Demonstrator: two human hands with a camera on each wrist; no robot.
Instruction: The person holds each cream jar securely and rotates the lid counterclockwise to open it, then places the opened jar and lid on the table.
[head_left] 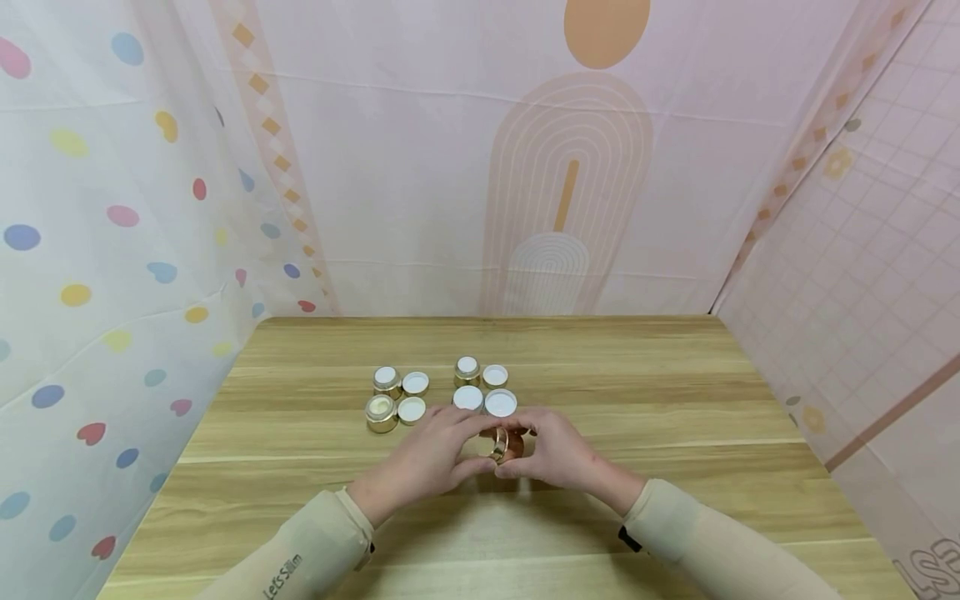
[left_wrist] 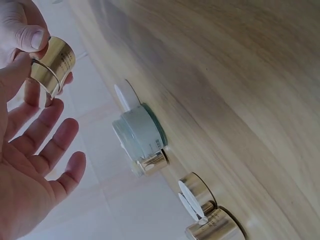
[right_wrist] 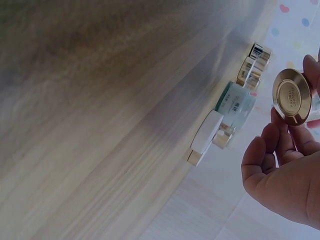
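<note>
Close to the table's near half, both hands hold a small shiny gold cosmetic jar (head_left: 500,447) between them, turned on its side. My left hand (head_left: 444,446) grips it from the left by thumb and fingertips; its other fingers spread loosely in the left wrist view. From the other side my right hand (head_left: 557,452) pinches it. A seam runs round the gold jar (left_wrist: 53,64) in the left wrist view. An embossed round gold end (right_wrist: 291,97) faces the right wrist camera. Just beyond the hands stand a pale green glass jar (head_left: 468,397) and a white-lined cap (head_left: 501,403).
Behind these, a gold jar (head_left: 467,372) has a cap (head_left: 495,376) beside it. Farther left stand two more gold jars, one with a white inner disc (head_left: 386,379) and one with cream showing (head_left: 381,412), each beside an upturned cap (head_left: 412,410). A patterned curtain (head_left: 420,183) borders the table.
</note>
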